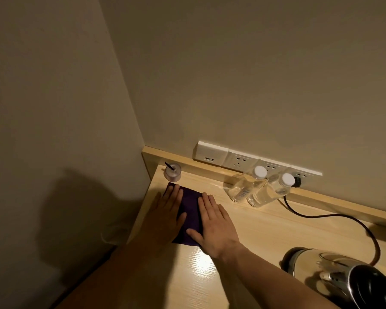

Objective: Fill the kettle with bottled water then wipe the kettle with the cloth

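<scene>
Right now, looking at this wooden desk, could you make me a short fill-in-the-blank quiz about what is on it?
1. Both hands, the left hand and the right hand, lie flat on a folded dark ____ cloth.
2. The two clear plastic water bottles have ____ caps.
3. The shiny steel kettle stands to the ____ of the cloth.
4. The black power cord is plugged into a wall ____.

Missing words: purple; white; right; socket

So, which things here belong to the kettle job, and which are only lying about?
For the job: kettle, two water bottles, purple cloth under left hand and right hand.

Lying about: small cup with straw, wall sockets.
</scene>
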A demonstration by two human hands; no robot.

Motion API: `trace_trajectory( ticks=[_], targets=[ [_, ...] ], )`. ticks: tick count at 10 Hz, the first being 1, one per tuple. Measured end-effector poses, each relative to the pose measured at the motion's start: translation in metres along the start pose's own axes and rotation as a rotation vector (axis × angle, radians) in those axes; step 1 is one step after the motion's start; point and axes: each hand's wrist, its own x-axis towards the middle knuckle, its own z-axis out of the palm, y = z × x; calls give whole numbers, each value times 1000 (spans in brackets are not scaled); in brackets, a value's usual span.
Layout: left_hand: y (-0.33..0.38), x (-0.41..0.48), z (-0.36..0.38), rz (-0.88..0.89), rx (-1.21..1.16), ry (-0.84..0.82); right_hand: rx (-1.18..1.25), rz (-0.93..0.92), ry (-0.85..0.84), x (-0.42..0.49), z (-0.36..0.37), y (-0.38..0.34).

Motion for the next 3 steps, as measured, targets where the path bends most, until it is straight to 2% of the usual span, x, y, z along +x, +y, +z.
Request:
trace_trajectory(
  ticks=[1,3],
  targets=[
    [-3,-2,10,-7,20,-47,-72,22,-38,2,6,2],
    [5,-8,-10,-13,8,57,-7,22,24,-5,-9,-1]
  ],
)
